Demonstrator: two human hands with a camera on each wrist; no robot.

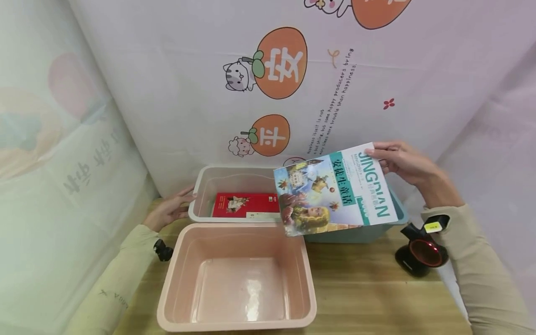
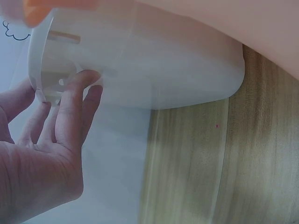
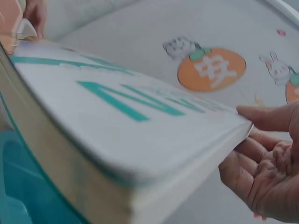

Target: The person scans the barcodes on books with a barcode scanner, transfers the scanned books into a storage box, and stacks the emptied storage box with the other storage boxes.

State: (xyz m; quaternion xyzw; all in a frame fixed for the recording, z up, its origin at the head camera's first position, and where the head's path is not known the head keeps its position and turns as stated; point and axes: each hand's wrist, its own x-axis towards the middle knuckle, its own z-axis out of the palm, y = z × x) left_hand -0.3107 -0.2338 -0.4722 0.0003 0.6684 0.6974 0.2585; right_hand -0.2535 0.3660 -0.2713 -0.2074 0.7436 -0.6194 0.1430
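Observation:
My right hand (image 1: pixel 408 164) pinches a thick paperback book (image 1: pixel 335 190) by its upper right corner, thumb on the cover and fingers beneath. The book has a white and teal cover with a painted scene, and it is tilted over the blue-green bin (image 1: pixel 347 235), hiding most of it. At the left, my left hand (image 1: pixel 170 211) holds the end rim of a translucent white bin (image 1: pixel 201 195). The left wrist view shows the fingers (image 2: pixel 70 109) curled under that rim, thumb on its other side. Inside the white bin lies a red book (image 1: pixel 247 204).
A pink bin (image 1: pixel 236 321) stands in front of the white one, with nothing inside it. All the bins are on a wood-grain table (image 1: pixel 356 288). A printed white cloth (image 1: pixel 188 93) hangs behind them, and another pale sheet (image 1: pixel 63 139) hangs at the left.

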